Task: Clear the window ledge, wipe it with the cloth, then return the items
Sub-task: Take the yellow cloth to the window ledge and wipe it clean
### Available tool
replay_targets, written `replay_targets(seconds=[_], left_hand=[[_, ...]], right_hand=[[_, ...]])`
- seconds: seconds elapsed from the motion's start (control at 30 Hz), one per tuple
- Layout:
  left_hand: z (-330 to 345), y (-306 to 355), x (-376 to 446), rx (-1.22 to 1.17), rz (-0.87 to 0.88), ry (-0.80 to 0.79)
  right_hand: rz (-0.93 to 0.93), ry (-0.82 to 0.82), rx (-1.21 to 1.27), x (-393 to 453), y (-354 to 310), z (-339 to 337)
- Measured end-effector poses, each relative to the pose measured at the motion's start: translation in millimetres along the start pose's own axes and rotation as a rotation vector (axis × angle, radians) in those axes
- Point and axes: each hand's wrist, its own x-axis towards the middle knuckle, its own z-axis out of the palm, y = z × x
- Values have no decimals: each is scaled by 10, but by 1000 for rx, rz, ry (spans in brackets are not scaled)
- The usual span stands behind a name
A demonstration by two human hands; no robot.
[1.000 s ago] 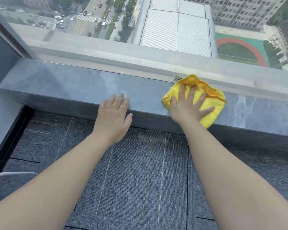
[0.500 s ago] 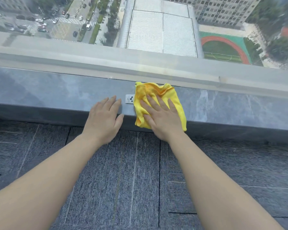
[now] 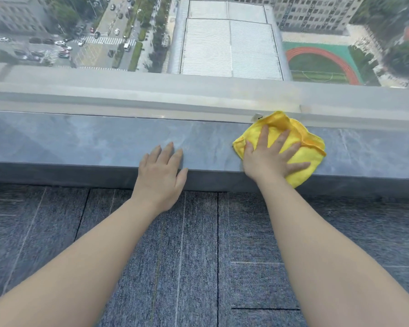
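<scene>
A grey marble window ledge (image 3: 85, 140) runs across the view under the glass. A yellow cloth (image 3: 302, 159) lies crumpled on it at the right, its near corner hanging over the front edge. My right hand (image 3: 268, 159) presses flat on the cloth, fingers spread. My left hand (image 3: 162, 172) rests flat on the ledge's front edge, left of the cloth, holding nothing. No other items are visible on the ledge.
The window glass and its pale frame (image 3: 175, 97) rise right behind the ledge. Grey-blue carpet tiles (image 3: 198, 256) cover the floor below. A small white tag (image 3: 256, 116) sticks out of the cloth's far edge by the frame.
My right hand has slid the cloth to the right along the ledge and toward the glass, away from my left hand. My left hand has stayed on the ledge's edge.
</scene>
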Motion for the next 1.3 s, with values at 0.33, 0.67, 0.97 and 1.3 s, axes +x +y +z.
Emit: replay_targets(seconds=[0.33, 0.67, 0.97, 1.3], left_hand=[[28, -102, -66, -28, 22, 69], [45, 290, 47, -17, 110, 4], [75, 417, 111, 34, 98, -53], [-55, 671, 98, -14, 75, -108]], right_hand=[[-536, 67, -153, -250, -227, 165], [-466, 74, -143, 31, 686, -76], [-50, 73, 10, 264, 339, -98], [-724, -65, -148, -91, 473, -74]])
